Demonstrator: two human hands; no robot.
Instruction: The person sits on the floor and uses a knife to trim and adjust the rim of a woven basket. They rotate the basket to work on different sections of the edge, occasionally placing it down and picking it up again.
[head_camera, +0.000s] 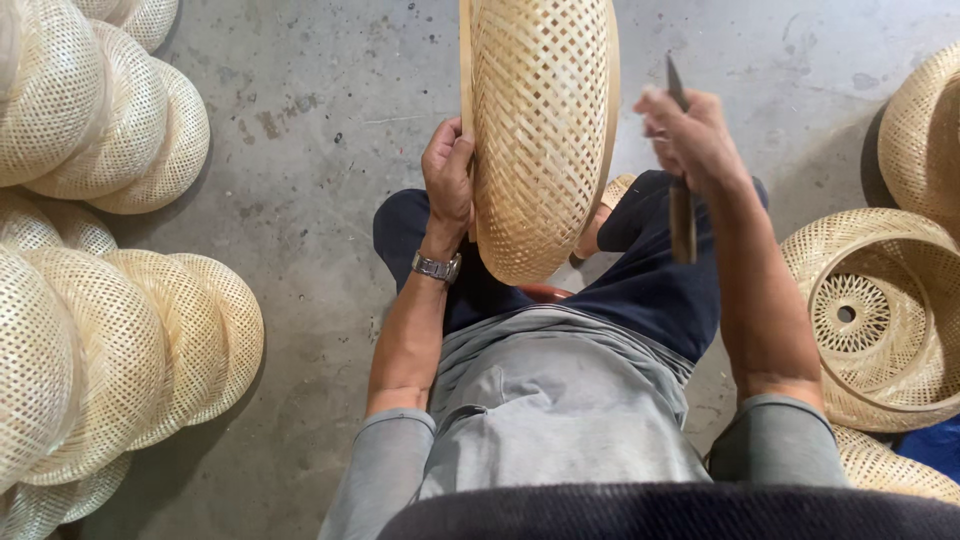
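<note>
Standing on edge between the person's knees, a domed woven bamboo basket (540, 130) shows its open lattice of pale, flat strips, bound by a smooth bent rim. The left hand (448, 180) clasps that rim from the side, fingers curled over it, a metal wristwatch (437, 266) just below. The right hand (690, 140) is closed around a knife (681, 190) with a dark narrow blade pointing up and a wooden handle hanging below the fist, just beside the basket's right edge. Rough grey concrete floor (320, 130) lies underneath. Nested stacks of similar domed baskets (110, 330) lie to the left, and an upturned basket with a spoked centre (870, 310) sits to the right.
</note>
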